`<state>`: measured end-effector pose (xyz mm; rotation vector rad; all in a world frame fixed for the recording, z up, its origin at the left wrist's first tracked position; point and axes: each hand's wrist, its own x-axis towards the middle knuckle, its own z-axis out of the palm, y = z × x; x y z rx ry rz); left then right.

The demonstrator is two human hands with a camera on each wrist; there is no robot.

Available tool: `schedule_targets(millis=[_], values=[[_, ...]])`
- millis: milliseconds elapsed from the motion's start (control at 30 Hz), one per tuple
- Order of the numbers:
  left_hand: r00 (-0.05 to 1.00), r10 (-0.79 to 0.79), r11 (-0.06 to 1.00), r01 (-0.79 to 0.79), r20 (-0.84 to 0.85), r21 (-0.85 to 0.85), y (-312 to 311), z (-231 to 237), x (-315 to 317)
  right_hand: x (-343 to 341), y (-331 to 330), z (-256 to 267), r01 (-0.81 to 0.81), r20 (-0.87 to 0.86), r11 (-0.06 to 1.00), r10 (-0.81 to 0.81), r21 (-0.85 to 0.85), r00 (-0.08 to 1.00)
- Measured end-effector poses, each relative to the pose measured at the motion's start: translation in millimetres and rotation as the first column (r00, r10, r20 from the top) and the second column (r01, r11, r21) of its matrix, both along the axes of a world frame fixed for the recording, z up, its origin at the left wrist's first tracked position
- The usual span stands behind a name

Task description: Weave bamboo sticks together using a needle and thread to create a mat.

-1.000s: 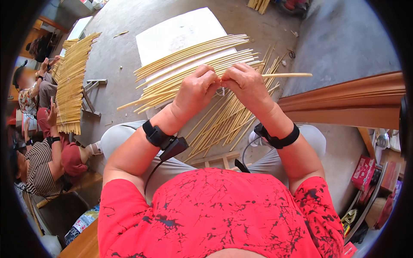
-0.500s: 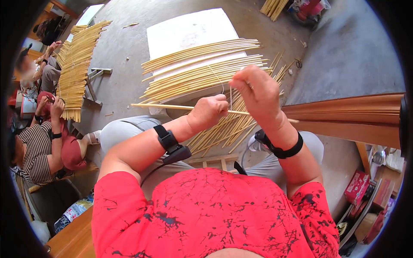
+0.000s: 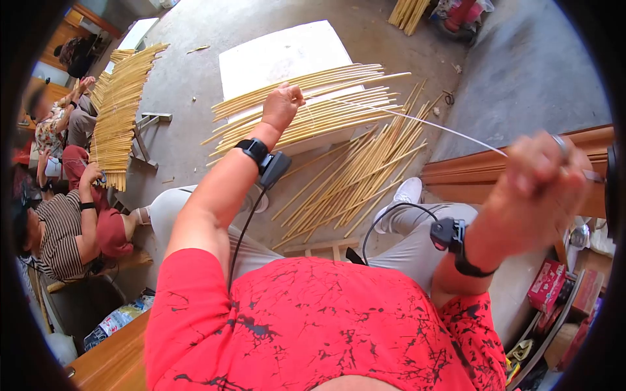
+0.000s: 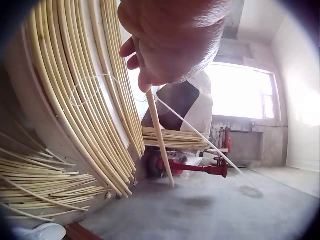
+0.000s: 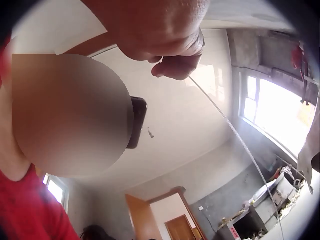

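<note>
My left hand (image 3: 282,106) grips a thin yellow stick (image 4: 161,145) above a row of similar sticks (image 3: 293,135) lying side by side on a white board (image 3: 287,47). A white string (image 3: 450,130) runs taut from beside the left fingers across to my right hand (image 3: 544,189), which is raised at the far right and blurred. In the right wrist view the curled right fingers hold that string (image 5: 230,125). A thin loop of string (image 4: 86,90) lies over the row in the left wrist view.
Loose sticks (image 3: 355,186) lie heaped on the floor near my feet. A wooden ledge (image 3: 469,174) runs along the right. At left, two people sit by a mat of sticks (image 3: 120,117) on a stand. Another bundle (image 3: 409,14) lies at the back.
Both hands were together on a stick, then parted. My left hand has moved forward over the row with the stick; my right hand has swung far right, drawing the string out taut.
</note>
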<state>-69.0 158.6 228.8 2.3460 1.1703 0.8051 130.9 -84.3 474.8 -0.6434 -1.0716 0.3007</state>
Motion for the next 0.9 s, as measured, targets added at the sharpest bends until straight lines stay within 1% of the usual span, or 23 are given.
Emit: schedule_targets(millis=[67,100,133,167,200,233,267,333,367,400,433,467,667,700,767,833,900], values=[[0.998,0.035,0.999,-0.035,-0.053,0.0,11.4,-17.3,8.5,20.9,-22.5,12.6,-0.06,0.026,0.997,0.059,0.048,0.998],[0.991,0.081,0.997,-0.08,-0.111,0.01,16.8,-26.9,11.0,23.6,-32.7,16.9,-0.056,-0.059,0.994,0.063,0.098,0.996],[0.991,0.082,0.997,-0.081,-0.104,0.008,18.4,-32.0,11.3,33.9,-48.5,22.1,-0.08,-0.132,0.978,0.107,0.19,0.985],[0.973,0.146,0.989,-0.149,-0.176,-0.004,19.7,-36.2,11.2,42.1,-61.0,27.7,-0.086,-0.119,0.954,0.124,0.288,0.985],[0.945,0.21,0.976,-0.219,-0.25,-0.01,21.7,-40.4,9.8,54.9,-80.0,32.8,-0.031,-0.018,0.968,0.036,0.25,0.999],[0.946,0.212,0.975,-0.223,-0.244,-0.016,24.3,-46.5,7.1,64.2,-97.4,35.3,0.012,-0.112,0.933,0.031,0.36,0.993],[0.945,0.216,0.974,-0.227,-0.245,-0.019,24.8,-50.3,6.2,72.6,-108.9,41.2,0.007,-0.112,0.934,0.035,0.358,0.993],[0.935,0.237,0.967,-0.254,-0.262,-0.031,24.8,-55.1,4.0,80.6,-123.3,53.6,0.133,-0.042,0.853,-0.129,0.504,0.991],[0.935,0.237,0.967,-0.254,-0.264,-0.034,24.5,-56.8,3.6,77.6,-129.2,55.3,0.133,-0.043,0.855,-0.129,0.501,0.991],[0.928,0.244,0.964,-0.265,-0.282,-0.036,23.9,-58.9,3.6,73.0,-134.1,56.6,0.239,0.001,0.833,-0.276,0.499,0.961],[0.92,0.252,0.961,-0.275,-0.299,-0.038,23.3,-60.6,4.0,69.1,-139.2,58.6,0.339,0.046,0.795,-0.416,0.503,0.908],[0.921,0.25,0.961,-0.274,-0.299,-0.041,23.1,-62.1,4.1,68.1,-146.1,62.4,0.339,0.048,0.796,-0.416,0.501,0.908],[0.91,0.285,0.948,-0.313,-0.302,-0.047,20.8,-66.6,5.1,95.7,-197.2,88.7,0.315,-0.179,0.723,-0.262,0.615,0.948],[0.908,0.293,0.947,-0.319,-0.3,-0.042,20.8,-68.0,5.1,98.3,-202.9,88.4,0.313,-0.178,0.723,-0.26,0.615,0.949],[0.905,0.305,0.943,-0.33,-0.297,-0.037,20.7,-69.8,5.8,106.8,-214.2,87.6,0.349,-0.253,0.718,-0.244,0.602,0.936],[0.905,0.314,0.945,-0.328,-0.285,0.0,20.8,-69.8,6.2,116.3,-223.5,89.0,0.35,-0.258,0.715,-0.24,0.605,0.936],[0.903,0.306,0.944,-0.328,-0.302,-0.025,20.2,-66.4,6.0,127.0,-231.3,88.7,0.353,-0.265,0.714,-0.238,0.604,0.934]])
